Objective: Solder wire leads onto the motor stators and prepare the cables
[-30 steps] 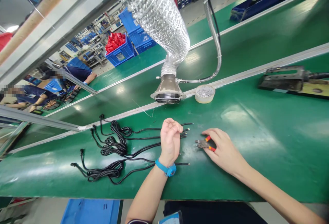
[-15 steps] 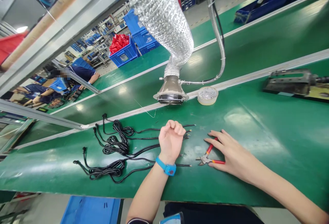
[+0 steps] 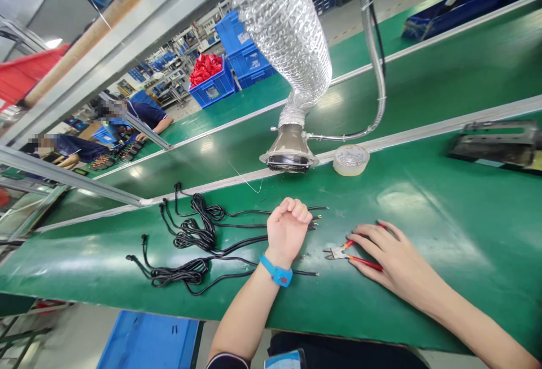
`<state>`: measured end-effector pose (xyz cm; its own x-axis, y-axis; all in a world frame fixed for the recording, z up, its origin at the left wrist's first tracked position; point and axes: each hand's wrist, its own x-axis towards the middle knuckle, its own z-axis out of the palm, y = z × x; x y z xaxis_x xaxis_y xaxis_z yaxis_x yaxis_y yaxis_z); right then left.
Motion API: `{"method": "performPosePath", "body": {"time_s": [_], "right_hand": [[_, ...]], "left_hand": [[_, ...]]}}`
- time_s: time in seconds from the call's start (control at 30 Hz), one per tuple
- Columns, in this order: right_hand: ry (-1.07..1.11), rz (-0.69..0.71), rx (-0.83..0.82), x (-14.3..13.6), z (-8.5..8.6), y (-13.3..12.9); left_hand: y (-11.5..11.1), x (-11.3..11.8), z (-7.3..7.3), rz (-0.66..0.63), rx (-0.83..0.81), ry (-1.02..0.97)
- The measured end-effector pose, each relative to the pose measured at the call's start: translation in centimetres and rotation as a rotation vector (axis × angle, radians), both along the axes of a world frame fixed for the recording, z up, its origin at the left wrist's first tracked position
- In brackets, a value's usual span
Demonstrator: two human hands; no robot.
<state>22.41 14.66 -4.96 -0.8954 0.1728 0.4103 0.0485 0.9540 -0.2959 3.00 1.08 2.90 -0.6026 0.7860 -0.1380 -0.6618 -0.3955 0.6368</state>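
Observation:
My left hand [image 3: 288, 232], with a blue wristband [image 3: 276, 271] below it, rests palm up over the black cables [image 3: 199, 233], its fingers curled in; whether anything is inside cannot be made out. Bundled cables lie to its left, and their stripped ends stick out to its right. My right hand [image 3: 383, 253] is spread over the red handles of the cutting pliers [image 3: 339, 252], its fingers apart around them. The pliers lie on the green table with their jaws pointing left, partly covered by that hand.
A metal fume hood [image 3: 290, 146] on a silver duct hangs above the table's far edge. Beside it sits a tape roll [image 3: 351, 160]. A metal tool [image 3: 495, 143] lies at the right. Two people work at the far left, past a blue crate [image 3: 214, 87] of red parts.
My right hand has shifted right over the pliers, whose handles now lie closer together. The whole view has moved slightly, and my left hand stays curled above the cables.

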Motion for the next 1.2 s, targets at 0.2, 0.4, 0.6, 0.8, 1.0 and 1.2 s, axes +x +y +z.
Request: {"method": "performPosePath", "body": {"time_s": [0.2,0.4,0.6,0.8,1.0,1.2], "right_hand": [[0.085,-0.189,-0.100,0.0,-0.4,0.0],[0.212,-0.279,-0.313,-0.3,1.4,0.8],[0.375,-0.164,-0.465,-3.4,4.7,-1.3],[0.431,-0.213,-0.714,-6.8,7.0,-3.9],[0.443,-0.200,-0.788,-7.9,7.7,-4.1],[0.456,-0.210,-0.756,-8.2,7.9,-4.1]], "left_hand": [[0.1,0.5,0.8,0.012,-0.087,0.049],[-1.3,0.5,1.2,-0.373,0.069,0.011],[-1.8,1.3,1.5,-0.459,0.179,-0.072],[-1.8,1.5,1.1,-0.522,0.189,-0.031],[-1.8,1.4,0.5,-0.549,0.241,-0.029],[-1.7,1.3,0.4,-0.606,0.351,-0.047]]}}
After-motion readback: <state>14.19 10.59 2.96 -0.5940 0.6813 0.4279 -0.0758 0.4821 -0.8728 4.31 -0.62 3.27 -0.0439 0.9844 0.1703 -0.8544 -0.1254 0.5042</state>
